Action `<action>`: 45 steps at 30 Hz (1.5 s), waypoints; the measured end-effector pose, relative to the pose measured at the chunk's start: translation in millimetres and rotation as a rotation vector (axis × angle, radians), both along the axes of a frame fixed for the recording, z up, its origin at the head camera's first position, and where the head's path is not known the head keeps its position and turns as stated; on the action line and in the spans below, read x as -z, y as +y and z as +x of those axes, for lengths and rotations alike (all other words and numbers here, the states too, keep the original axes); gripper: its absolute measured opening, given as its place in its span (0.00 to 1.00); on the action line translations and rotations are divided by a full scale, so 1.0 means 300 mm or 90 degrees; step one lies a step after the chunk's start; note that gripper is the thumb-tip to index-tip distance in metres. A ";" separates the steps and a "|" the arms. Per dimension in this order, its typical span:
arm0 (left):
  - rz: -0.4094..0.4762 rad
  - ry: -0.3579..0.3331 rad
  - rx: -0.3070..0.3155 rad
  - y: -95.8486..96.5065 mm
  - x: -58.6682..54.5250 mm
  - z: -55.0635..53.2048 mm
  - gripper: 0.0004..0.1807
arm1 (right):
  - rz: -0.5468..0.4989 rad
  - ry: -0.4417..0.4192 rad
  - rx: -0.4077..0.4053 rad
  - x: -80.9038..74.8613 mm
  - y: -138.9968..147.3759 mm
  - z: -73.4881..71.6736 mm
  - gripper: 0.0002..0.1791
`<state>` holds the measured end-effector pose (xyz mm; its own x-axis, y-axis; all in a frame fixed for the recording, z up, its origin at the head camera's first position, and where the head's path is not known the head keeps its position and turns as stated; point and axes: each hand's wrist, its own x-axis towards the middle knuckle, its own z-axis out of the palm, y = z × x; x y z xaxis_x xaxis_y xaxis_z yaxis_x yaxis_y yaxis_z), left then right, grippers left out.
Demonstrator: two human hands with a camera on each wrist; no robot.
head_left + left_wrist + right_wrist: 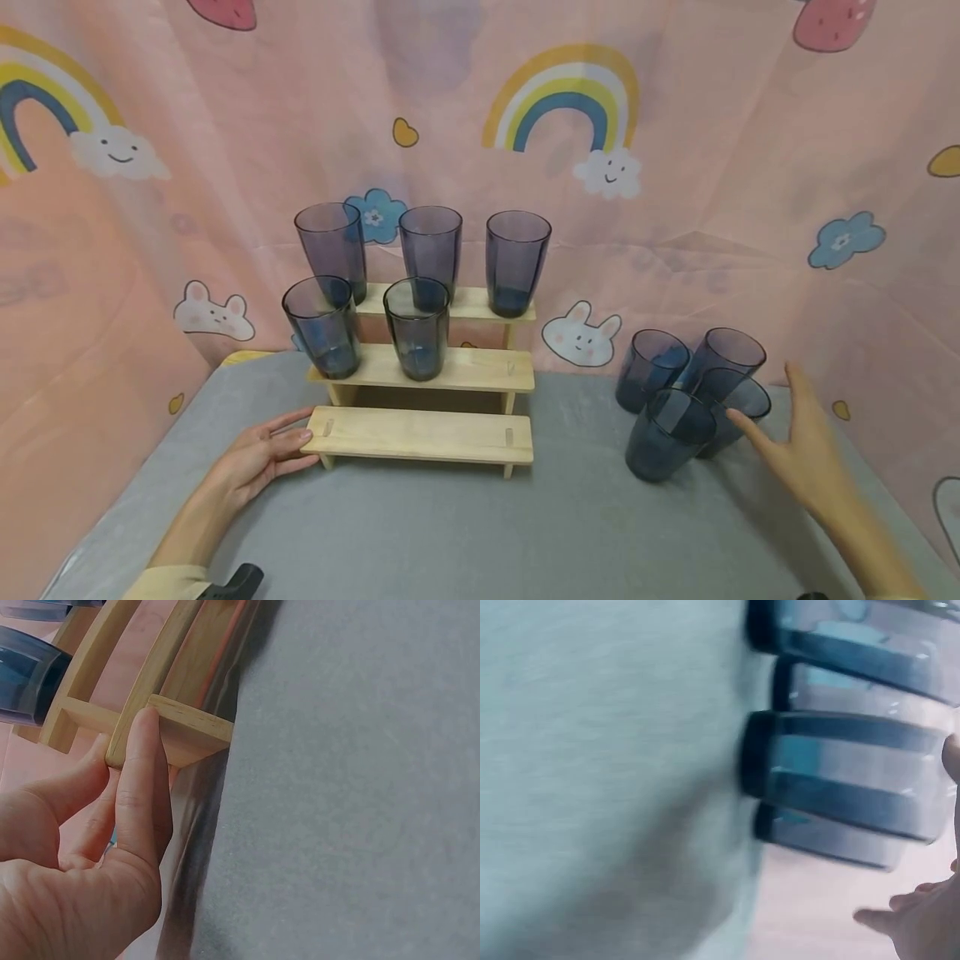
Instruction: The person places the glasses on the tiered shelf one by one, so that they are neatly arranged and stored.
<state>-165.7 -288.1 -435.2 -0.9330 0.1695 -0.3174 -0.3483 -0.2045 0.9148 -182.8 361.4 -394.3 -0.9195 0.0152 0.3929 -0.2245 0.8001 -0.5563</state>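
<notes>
My left hand (255,458) grips the left end of the lowest step of a three-step wooden display stand (420,435). In the left wrist view, the thumb and fingers pinch the step's end (154,675) beside its leg. Three tinted drinking glasses, one of them at the right end (517,267), stand upright on the top step. Two more, including the middle step's left glass (322,329), stand below them. At the right, my right hand (813,462) is spread beside a cluster of several similar glasses (670,437), thumb near the rim of the rightmost; it holds nothing.
A grey cloth (480,533) covers the table. Directly behind the stand and the glasses hangs a pink curtain (450,100) printed with rainbows and rabbits. The clustered glasses (840,769) stand close together, overlapping in the right wrist view.
</notes>
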 end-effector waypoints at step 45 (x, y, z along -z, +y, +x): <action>0.005 -0.006 -0.001 -0.003 0.004 -0.003 0.42 | -0.084 -0.008 0.027 0.004 0.035 0.024 0.50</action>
